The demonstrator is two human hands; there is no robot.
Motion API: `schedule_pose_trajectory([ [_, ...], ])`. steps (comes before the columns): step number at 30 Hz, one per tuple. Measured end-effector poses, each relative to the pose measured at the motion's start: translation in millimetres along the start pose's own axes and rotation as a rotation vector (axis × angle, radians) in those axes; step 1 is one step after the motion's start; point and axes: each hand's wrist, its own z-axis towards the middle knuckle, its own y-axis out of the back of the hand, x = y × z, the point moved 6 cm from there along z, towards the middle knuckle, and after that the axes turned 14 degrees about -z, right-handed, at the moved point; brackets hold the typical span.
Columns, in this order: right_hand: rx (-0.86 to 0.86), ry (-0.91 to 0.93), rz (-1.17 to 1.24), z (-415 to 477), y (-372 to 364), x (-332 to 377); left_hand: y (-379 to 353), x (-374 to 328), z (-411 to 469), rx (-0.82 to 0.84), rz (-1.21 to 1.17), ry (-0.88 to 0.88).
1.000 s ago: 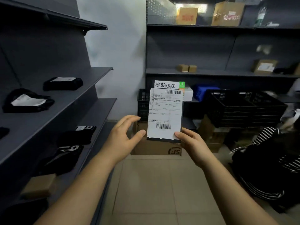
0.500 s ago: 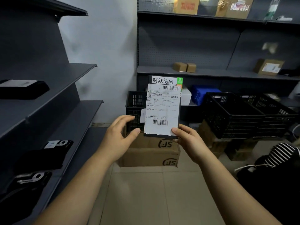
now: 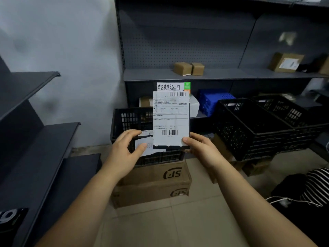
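Note:
I hold a flat black parcel [image 3: 170, 120] upright in front of me, its white shipping label with two barcodes facing me. My right hand [image 3: 201, 150] pinches its lower right corner, thumb on the label. My left hand [image 3: 122, 154] hovers just left of the parcel's lower edge with loosely curved fingers, a small gap from it, holding nothing.
Behind the parcel a black crate [image 3: 130, 120] sits on two stacked SF cardboard boxes [image 3: 156, 177]. More black crates [image 3: 252, 129] stand to the right, under a shelf with small boxes [image 3: 188, 68]. Grey shelving [image 3: 44, 139] lines the left. A person's striped sleeve [image 3: 316, 184] shows low right.
I have moved closer to the crate and rear shelf. The parcel stays in my right hand. My left thumb has drifted slightly off the parcel's left edge.

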Motion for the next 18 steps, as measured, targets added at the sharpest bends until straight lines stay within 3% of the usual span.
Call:
schedule_pose_trajectory([
  [10,0.052,-0.132,-0.029,199,58,-67,-53,99,170,-0.018,0.070,0.110],
  [18,0.175,-0.280,-0.022,334,51,-120,-61,182,261,-0.051,0.078,0.240],
])
